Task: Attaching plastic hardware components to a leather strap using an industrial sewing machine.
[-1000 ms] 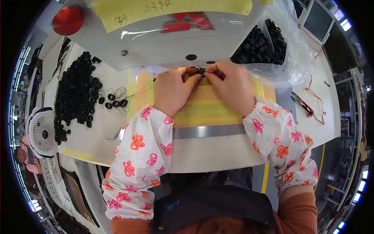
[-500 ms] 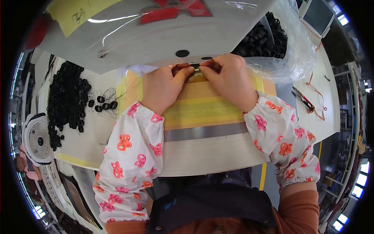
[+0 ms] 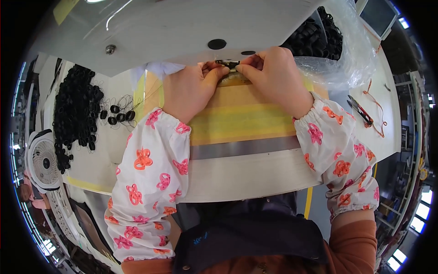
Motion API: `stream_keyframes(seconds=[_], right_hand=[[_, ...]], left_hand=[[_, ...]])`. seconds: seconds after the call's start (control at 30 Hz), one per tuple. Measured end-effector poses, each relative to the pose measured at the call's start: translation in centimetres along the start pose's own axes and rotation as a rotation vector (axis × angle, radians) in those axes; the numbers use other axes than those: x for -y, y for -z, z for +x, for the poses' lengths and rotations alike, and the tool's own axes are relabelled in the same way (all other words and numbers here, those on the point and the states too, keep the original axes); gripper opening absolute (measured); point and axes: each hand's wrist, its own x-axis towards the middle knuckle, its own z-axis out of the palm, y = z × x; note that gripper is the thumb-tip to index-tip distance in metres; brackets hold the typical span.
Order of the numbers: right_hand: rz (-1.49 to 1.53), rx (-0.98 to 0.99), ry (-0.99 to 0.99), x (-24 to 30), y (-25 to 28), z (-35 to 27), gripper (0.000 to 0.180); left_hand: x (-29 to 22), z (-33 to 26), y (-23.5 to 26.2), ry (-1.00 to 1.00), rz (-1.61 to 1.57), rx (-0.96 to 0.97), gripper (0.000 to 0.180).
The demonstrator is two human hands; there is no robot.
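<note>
Under the grey-white head of a sewing machine (image 3: 173, 36), both of my hands meet at the needle area. My left hand (image 3: 188, 91) pinches with thumb and forefinger just left of the small dark metal presser foot (image 3: 227, 63). From the other side my right hand (image 3: 277, 77) is closed in a similar pinch, its thumb tip close to the left one. Whatever lies between the fingertips is too small and hidden to make out. Both wrists rest low over the work surface, which is covered with yellow and tan tape (image 3: 242, 118).
At left lies a heap of black loops (image 3: 77, 109), with several thread-trailing loops (image 3: 119, 115) beside it. A clear plastic bag (image 3: 340, 73) holds more black loops (image 3: 315, 41) at right, near thread snips (image 3: 361, 112) and an orange cord (image 3: 382, 114). A white fan (image 3: 44, 160) stands far left.
The view has shifted, so the machine head sits higher and the presser foot shows more clearly. Both hands keep their pinch at the same spot, the right wrist a little farther right.
</note>
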Motion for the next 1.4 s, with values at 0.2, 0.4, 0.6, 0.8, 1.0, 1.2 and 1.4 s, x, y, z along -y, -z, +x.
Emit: stream_keyframes(seconds=[0.2,0.4,0.6,0.8,1.0,1.2,1.4], right_hand=[[0.034,0.041,-0.08,0.1,0.0,0.0,0.009],[0.032,0.001,-0.026,-0.3,-0.3,0.3,0.009],[0.024,0.04,-0.07,-0.5,0.0,0.2,0.014],[0.038,-0.012,-0.009,-0.9,-0.2,-0.5,0.013],[0.034,-0.063,-0.055,0.1,-0.2,-1.5,0.019],[0.445,0.205,-0.463,0.7,0.6,-1.8,0.017],[0.265,0.254,-0.055,2.9,-0.8,-4.4,0.015]], left_hand=[[0.4,-0.1,-0.3,0.009,-0.078,-0.029,0.026],[0.0,-0.3,-0.1,0.01,-0.262,-0.039,0.023],[-0.3,0.0,-0.2,-0.028,-0.183,-0.057,0.022],[0.1,0.2,0.1,-0.04,0.072,-0.03,0.03],[-0.6,-3.9,-0.3,-0.345,0.027,-0.104,0.014],[-0.7,-4.5,-0.1,-0.53,-0.033,0.071,0.018],[-0.2,-2.9,0.7,-0.534,-0.267,-0.128,0.014]])
